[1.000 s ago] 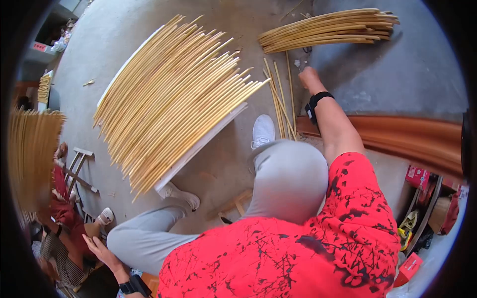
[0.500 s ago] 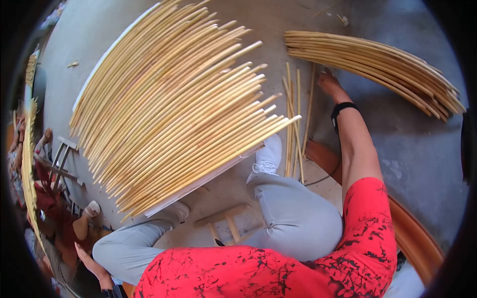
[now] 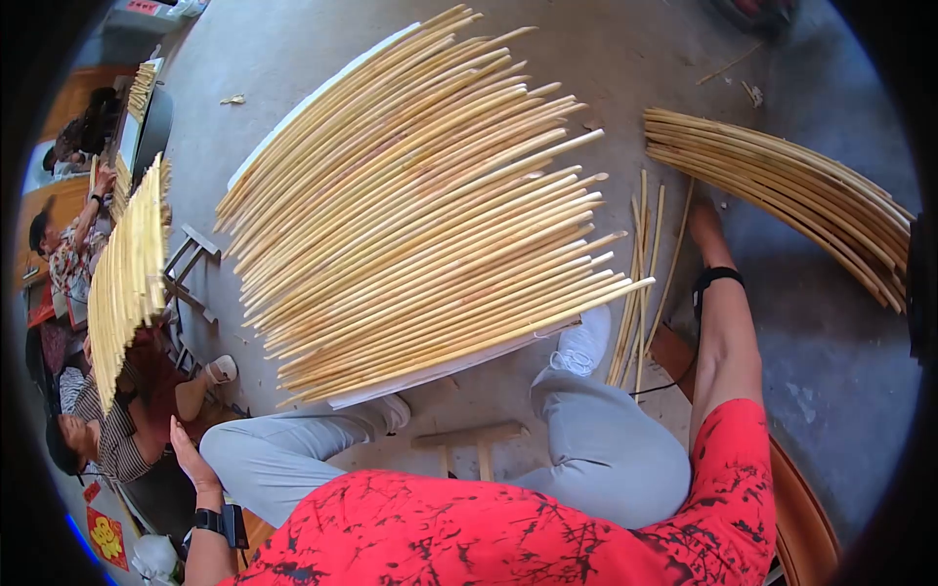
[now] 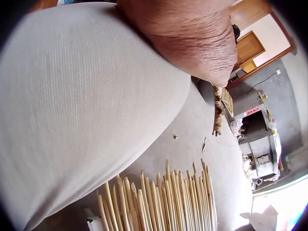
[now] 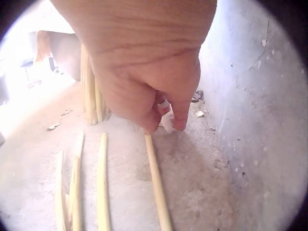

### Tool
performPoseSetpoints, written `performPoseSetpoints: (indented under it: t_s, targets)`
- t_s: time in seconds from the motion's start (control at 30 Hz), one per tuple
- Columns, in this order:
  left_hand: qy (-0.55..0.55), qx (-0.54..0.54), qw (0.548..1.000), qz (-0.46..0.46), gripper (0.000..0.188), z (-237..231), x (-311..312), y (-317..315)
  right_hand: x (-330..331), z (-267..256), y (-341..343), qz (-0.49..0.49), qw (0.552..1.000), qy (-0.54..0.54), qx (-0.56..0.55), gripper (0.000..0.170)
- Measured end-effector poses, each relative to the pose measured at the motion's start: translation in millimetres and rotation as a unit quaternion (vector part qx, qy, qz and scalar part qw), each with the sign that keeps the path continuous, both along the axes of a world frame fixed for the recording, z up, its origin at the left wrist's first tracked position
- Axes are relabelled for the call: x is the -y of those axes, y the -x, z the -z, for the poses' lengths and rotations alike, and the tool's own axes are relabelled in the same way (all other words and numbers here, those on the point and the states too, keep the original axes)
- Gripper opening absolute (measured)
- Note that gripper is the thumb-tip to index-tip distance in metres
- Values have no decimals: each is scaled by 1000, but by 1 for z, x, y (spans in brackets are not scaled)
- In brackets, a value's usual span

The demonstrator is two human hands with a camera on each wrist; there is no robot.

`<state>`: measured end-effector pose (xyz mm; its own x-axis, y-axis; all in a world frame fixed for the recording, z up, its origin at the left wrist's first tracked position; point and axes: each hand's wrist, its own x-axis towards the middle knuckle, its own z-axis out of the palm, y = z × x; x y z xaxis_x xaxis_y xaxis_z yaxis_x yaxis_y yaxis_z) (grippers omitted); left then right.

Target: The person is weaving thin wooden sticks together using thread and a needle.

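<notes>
My left hand [image 3: 192,457] is held with straight fingers beside my left knee, holding nothing visible. In the left wrist view its heel [image 4: 202,53] shows above the grey trouser leg, fingers hidden. My right hand [image 3: 705,230] is low at the floor, by the top end of a loose pale stick [image 3: 672,264]. Its fingers [image 5: 179,113] are bent down in the right wrist view, close to the end of that stick [image 5: 159,183]; a white scrap [image 5: 167,121] shows between them. Whether they pinch either is unclear. Rows of sticks [image 3: 410,215] lie on a white board left of the loose ones.
A curved bundle of sticks [image 3: 782,186] lies at right. A wooden stool [image 3: 469,436] stands between my legs. Other people sit at the left, near a raised row of sticks [image 3: 132,273] and a small metal-legged stool [image 3: 191,269]. A wall [image 5: 260,120] rises beside my right hand.
The head view has turned, shifting the sticks rightwards in it. My right hand has come nearer the loose stick's top end. My left hand stays by the knee. The raised row at left has changed tilt.
</notes>
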<state>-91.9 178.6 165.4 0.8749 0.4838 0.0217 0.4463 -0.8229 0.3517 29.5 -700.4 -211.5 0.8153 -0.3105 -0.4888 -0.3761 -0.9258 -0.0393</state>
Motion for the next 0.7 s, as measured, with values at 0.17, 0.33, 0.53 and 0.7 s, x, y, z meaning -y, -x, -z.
performPoseSetpoints:
  t_s: [0.17, 0.33, 0.53, 0.7]
  targets:
    - [-11, 19, 1000, 2, 50, -3, 14, 10, 7, 15, 23, 77, 975, 18, 207, 23]
    - [54, 93, 994, 18, 50, -4, 13, 29, -84, -77, 57, 206, 949, -133, 196, 23]
    - [87, 166, 982, 14, 54, -8, 26, 62, -167, -206, 131, 399, 681, -568, 233, 8]
    - [108, 310, 944, 24, 51, 4, 15, 70, -208, -340, 182, 302, 615, -679, 263, 7]
